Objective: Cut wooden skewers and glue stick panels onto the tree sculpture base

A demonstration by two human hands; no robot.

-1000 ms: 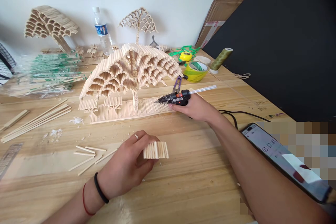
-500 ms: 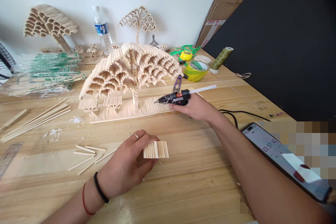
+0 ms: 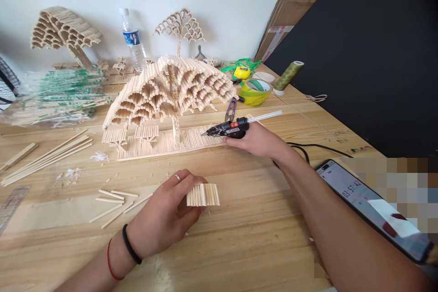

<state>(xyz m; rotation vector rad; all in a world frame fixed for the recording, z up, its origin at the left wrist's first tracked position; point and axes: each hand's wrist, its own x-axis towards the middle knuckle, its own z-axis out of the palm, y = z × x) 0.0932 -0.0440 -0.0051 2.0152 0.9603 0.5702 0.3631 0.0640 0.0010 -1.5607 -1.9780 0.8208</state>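
Between the fingers of my left hand is a small piece built of short wooden sticks, held just above the table. My right hand is wrapped round a black glue gun, with a clear glue stick poking out of its back. The gun's nozzle points left, over the stick-covered base of a tree-shaped stick model. Two little stick tables stand on the left of that base. Loose short sticks lie left of my left hand.
Behind stand a water bottle and two more tree models. Bagged sticks lie at left. Yellow tape, purple thread snips and a thread spool sit beyond the gun. A phone and black cable lie at right.
Almost nothing differs. The glue gun and my right hand have shifted very slightly; my left hand keeps its hold on the stick piece in the same place.
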